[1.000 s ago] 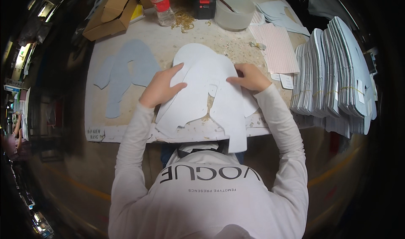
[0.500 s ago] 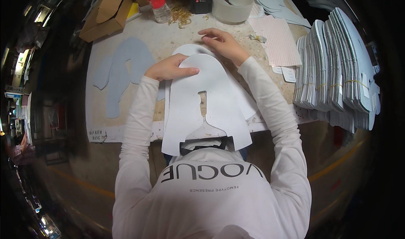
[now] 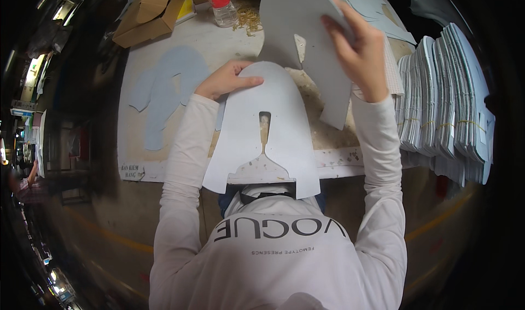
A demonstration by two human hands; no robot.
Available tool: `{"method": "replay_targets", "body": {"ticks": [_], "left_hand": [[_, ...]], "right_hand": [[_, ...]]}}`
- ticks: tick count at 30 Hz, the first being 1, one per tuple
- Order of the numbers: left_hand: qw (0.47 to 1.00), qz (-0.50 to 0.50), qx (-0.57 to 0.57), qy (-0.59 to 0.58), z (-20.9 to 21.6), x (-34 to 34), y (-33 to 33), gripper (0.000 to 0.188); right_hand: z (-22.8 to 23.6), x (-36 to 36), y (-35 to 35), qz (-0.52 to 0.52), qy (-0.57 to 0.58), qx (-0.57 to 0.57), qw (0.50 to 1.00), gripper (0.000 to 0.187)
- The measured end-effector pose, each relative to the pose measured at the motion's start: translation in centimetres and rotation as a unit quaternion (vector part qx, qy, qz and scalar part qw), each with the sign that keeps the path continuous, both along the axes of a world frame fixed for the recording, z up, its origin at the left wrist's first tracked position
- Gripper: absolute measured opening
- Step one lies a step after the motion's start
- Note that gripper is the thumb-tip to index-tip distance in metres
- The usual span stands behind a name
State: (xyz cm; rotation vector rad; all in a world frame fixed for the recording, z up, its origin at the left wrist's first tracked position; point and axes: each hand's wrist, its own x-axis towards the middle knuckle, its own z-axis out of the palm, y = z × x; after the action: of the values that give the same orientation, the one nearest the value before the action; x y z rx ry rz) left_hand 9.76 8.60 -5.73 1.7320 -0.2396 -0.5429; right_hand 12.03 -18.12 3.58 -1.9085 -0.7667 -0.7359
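White sheet (image 3: 287, 124), poking past table's near edge (image 3: 343, 171), was pinched by left hand (image 3: 228, 82), grey sheet (image 3: 316, 55) by right hand (image 3: 361, 51). White one could be bent if bumped.

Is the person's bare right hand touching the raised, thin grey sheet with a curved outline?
Touching. The head view shows it: the right hand grips the raised grey sheet at its right edge, one digit lying across its face.
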Motion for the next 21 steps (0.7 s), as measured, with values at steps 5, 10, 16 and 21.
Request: {"method": "replay_targets", "body": {"ticks": [5, 10, 16, 21], "left_hand": [[0.990, 0.096, -0.067, 0.079, -0.9, 0.9, -0.8, 0.040], [0.981, 0.110, -0.114, 0.111, 0.1, 0.3, -0.3, 0.037], [0.974, 0.096, -0.175, 0.106, -0.6, 0.8, -0.3, 0.036], [0.978, 0.084, -0.168, 0.088, -1.3, 1.1, -0.3, 0.036]], "right_hand": [[3.7, -4.0, -2.3, 0.096, 0.031, 0.078, 0.992, 0.030], [4.4, -7.5, -3.6, 0.118, 0.121, 0.112, 0.979, 0.033], [-3.6, -4.2, -1.1, 0.137, 0.451, 0.053, 0.880, 0.034], [-10.7, -0.1, -0.4, 0.097, 0.586, 0.094, 0.799, 0.028]]}}
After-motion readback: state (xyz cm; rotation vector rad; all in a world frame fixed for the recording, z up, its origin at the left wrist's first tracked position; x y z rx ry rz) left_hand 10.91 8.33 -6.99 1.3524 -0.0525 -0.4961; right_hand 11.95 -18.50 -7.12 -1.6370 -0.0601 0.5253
